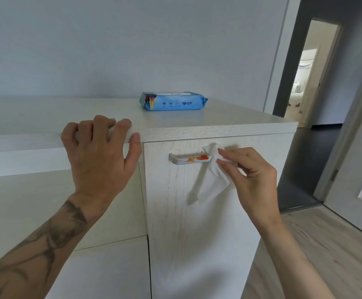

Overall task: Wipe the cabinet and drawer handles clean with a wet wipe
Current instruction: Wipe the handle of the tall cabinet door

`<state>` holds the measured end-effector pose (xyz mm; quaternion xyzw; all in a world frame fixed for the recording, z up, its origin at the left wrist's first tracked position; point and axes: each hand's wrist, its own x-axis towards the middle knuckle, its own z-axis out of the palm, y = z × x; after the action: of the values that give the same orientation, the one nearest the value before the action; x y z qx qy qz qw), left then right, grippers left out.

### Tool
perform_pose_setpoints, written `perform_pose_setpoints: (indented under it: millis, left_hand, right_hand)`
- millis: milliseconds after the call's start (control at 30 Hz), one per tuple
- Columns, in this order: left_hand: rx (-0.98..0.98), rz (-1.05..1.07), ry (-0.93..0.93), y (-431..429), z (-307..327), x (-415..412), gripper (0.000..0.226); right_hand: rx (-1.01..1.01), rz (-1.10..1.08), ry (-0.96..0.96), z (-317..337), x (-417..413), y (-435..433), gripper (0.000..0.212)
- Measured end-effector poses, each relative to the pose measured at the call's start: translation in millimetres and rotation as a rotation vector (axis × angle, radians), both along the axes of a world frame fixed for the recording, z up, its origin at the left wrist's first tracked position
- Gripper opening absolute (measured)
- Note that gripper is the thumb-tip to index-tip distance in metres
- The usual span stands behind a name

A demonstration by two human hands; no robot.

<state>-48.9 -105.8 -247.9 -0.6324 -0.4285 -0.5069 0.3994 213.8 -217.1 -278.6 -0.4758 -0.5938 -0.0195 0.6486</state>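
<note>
One wet wipe (213,182): pinched by right grip (249,169), touching right end of one silver handle (188,159), orange-smeared. Left grip (102,152): curled over white cabinet top (218,117) edge. One blue wipes pack (173,101) on it. Wood floor (326,244); one open doorway (305,72).

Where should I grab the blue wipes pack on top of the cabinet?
Probably around its middle, coming from above: the wipes pack lies flat on the cabinet top, long side toward you, so thumb on the near side and fingers on the far side span its narrow width.
</note>
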Motion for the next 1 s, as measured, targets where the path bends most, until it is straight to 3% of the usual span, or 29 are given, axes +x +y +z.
perform_pose_setpoints:
  millis: [167,733,900,1000]
  left_hand:
    - [0.008,-0.002,-0.021,2.5,-0.6,1.9,0.040]
    - [0.002,0.019,-0.025,1.8,-1.1,3.2,0.037]
    - [-0.001,0.032,-0.020,-0.8,-0.2,3.6,0.040]
    - [-0.002,0.037,-0.017,0.0,-0.4,3.9,0.040]
  right_hand:
    - [-0.005,0.064,0.070,2.4,-3.5,1.3,0.031]
    - [0.008,-0.059,-0.153,7.8,-20.5,8.9,0.017]
    - [0.014,-0.096,-0.084,5.2,-15.2,9.1,0.013]
    - [0.016,-0.073,-0.140,7.4,-28.6,11.0,0.013]
